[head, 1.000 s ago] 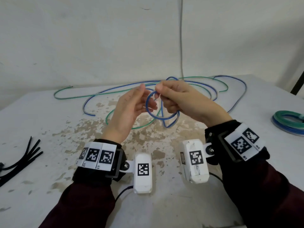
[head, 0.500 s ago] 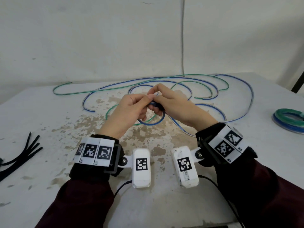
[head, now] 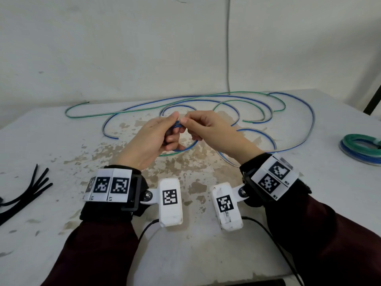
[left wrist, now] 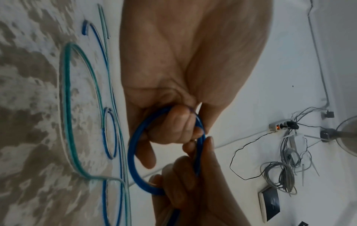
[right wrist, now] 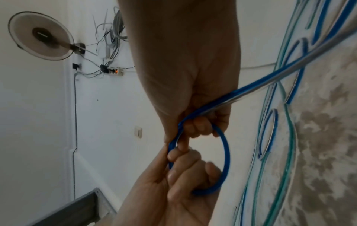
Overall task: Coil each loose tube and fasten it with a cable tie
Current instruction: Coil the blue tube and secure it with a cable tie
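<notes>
Hands: both raised over table centre, fingertips meeting on one small coil.
L hand (head: 153, 139): fingers curled round near side of thin blue plastic tube (left wrist: 135, 152), thumb pinching it at top; loop passes round the fingers (L wrist view).
R hand (head: 208, 131): thumb + forefinger pinch same blue tube at top of loop, just beside L thumb; remaining fingers curled under, tube running through the palm (R wrist view).
Blue tube: near end formed into one small round loop, held upright-ish between the hands, off the table. Rest trails from R hand toward far right, lying in wide loose curves on the surface.
Green tube (head: 132, 112): thin green plastic tube, loose, sprawled across far half of table, crossing blue one at several spots; one end far left.
Table (head: 61, 153): white painted top, worn brown patches in the middle under the hands.
Cable ties (head: 26, 193): bunch of black plastic ties, flat at L edge, well apart from the hands.
Finished coil (head: 360, 147): green + blue tubes wound in a flat ring at R edge; fastening not clear.
Wall (head: 123, 48): off-white, thin grey cable running down it behind table.
</notes>
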The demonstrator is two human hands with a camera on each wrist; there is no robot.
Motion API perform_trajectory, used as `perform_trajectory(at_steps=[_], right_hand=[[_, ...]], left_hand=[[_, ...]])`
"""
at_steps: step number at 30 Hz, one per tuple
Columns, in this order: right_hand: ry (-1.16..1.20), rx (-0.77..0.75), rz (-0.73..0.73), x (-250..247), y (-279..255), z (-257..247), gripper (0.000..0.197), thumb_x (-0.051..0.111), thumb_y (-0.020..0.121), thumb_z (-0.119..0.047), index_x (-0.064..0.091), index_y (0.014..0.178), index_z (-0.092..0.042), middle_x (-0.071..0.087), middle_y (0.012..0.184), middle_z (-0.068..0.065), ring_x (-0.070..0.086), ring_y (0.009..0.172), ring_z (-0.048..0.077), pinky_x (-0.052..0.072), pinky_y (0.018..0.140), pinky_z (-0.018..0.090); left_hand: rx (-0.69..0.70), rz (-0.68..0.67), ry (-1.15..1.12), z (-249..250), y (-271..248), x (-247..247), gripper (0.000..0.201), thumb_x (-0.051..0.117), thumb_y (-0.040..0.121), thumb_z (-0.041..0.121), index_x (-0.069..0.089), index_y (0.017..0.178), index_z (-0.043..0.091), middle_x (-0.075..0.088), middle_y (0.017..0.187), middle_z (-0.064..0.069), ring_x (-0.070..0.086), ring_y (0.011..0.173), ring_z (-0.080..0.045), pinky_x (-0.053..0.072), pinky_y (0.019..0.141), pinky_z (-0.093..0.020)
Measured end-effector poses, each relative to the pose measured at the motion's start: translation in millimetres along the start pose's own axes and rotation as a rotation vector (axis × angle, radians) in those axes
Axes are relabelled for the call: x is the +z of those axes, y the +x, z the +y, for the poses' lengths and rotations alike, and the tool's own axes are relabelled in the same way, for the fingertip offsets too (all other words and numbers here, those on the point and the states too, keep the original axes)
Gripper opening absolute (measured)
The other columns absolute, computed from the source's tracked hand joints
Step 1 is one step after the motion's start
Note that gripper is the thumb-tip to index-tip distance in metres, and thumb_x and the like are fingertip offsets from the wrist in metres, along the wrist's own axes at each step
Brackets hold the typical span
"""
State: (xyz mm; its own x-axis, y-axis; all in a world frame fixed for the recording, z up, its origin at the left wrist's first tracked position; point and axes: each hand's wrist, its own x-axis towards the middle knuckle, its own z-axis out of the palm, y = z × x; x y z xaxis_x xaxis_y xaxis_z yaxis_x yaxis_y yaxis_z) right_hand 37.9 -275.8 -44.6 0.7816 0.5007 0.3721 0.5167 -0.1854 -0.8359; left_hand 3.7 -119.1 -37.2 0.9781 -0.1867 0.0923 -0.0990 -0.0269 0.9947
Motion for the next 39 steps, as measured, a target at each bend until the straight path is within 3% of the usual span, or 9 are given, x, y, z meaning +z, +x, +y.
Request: perform_trajectory(at_steps=[7,13,16,20,26,29,32,35,39], right_hand=[[0.177,0.09,-0.01,-10.9,0.2,0.5,0.036,0.033,0.105,-0.022,0.062,0.088,-0.009,0.06,0.07,0.002,0.061,0.076,0.018,0.05,0.085,0.035],[0.067,0.036,0.002,-10.1,-0.3,-0.6,0.03,0.043,0.102,-0.023,0.059,0.078,-0.014,0.044,0.06,0.0,0.039,0.054,0.006,0.038,0.064,0.023],[0.009,0.036,0.036,-5.7,0.1,-4.5,0.033,0.042,0.102,-0.022,0.061,0.083,-0.004,0.043,0.057,-0.003,0.041,0.054,0.008,0.04,0.06,0.023],[0.281,0.097,-0.017,-14.5,-0.2,-4.5,0.043,0.033,0.104,-0.025,0.061,0.081,-0.002,0.055,0.062,0.008,0.06,0.063,0.019,0.05,0.072,0.025],[0.18,0.059,0.044,-9.6,-0.2,-5.1,0.039,0.043,0.102,-0.027,0.054,0.067,-0.013,0.033,0.049,-0.005,0.031,0.047,0.01,0.031,0.054,0.023],[0.228,0.108,0.056,-5.3,-0.1,-7.1,0.04,0.035,0.104,-0.023,0.054,0.07,-0.01,0.038,0.051,-0.002,0.035,0.048,0.013,0.034,0.053,0.024],[0.265,0.086,0.032,-8.9,0.2,-3.9,0.038,0.031,0.105,-0.022,0.058,0.082,-0.007,0.048,0.059,0.005,0.05,0.057,0.017,0.046,0.064,0.026],[0.216,0.047,0.043,-9.3,0.4,-2.0,0.034,0.037,0.104,-0.022,0.059,0.082,-0.009,0.034,0.055,-0.005,0.034,0.05,0.01,0.037,0.054,0.019],[0.24,0.048,0.064,-6.0,1.0,-4.7,0.03,0.041,0.103,-0.021,0.058,0.081,-0.009,0.037,0.053,-0.005,0.033,0.049,0.01,0.033,0.051,0.021]], left_hand=[[0.079,0.055,-0.221,-2.2,4.2,1.2,0.036,0.032,0.104,0.026,0.044,0.073,0.011,0.032,0.058,0.002,0.034,0.048,-0.013,0.045,0.06,-0.026],[0.009,-0.032,-0.092,-0.9,1.8,1.7,0.041,0.03,0.103,0.027,0.05,0.073,0.007,0.035,0.051,0.002,0.035,0.047,-0.016,0.054,0.08,-0.039],[0.108,0.04,0.014,-3.5,2.2,0.6,0.04,0.037,0.103,0.026,0.051,0.071,0.008,0.039,0.051,0.007,0.037,0.049,-0.013,0.05,0.077,-0.035],[0.169,0.023,-0.224,-2.7,4.4,-0.7,0.037,0.03,0.104,0.019,0.052,0.078,0.006,0.041,0.056,0.004,0.04,0.054,-0.013,0.044,0.064,-0.023],[0.135,-0.038,-0.003,-4.1,3.9,4.1,0.044,0.034,0.102,0.032,0.051,0.071,0.006,0.034,0.055,-0.004,0.044,0.049,-0.02,0.042,0.067,-0.035],[0.167,-0.014,-0.063,-2.9,2.8,7.0,0.04,0.039,0.098,0.031,0.049,0.067,0.008,0.037,0.052,0.003,0.043,0.051,-0.015,0.041,0.072,-0.03],[0.129,0.025,-0.243,-0.7,3.7,5.2,0.036,0.031,0.103,0.022,0.049,0.076,0.006,0.043,0.052,0.01,0.031,0.05,-0.01,0.033,0.06,-0.021],[0.112,0.002,-0.197,-0.4,2.1,4.4,0.034,0.026,0.099,0.016,0.048,0.075,0.008,0.046,0.057,0.006,0.032,0.048,-0.013,0.03,0.062,-0.03],[0.114,-0.019,-0.142,-0.6,1.9,3.9,0.037,0.031,0.101,0.021,0.044,0.069,0.009,0.032,0.05,0.006,0.033,0.046,-0.015,0.031,0.067,-0.033]])
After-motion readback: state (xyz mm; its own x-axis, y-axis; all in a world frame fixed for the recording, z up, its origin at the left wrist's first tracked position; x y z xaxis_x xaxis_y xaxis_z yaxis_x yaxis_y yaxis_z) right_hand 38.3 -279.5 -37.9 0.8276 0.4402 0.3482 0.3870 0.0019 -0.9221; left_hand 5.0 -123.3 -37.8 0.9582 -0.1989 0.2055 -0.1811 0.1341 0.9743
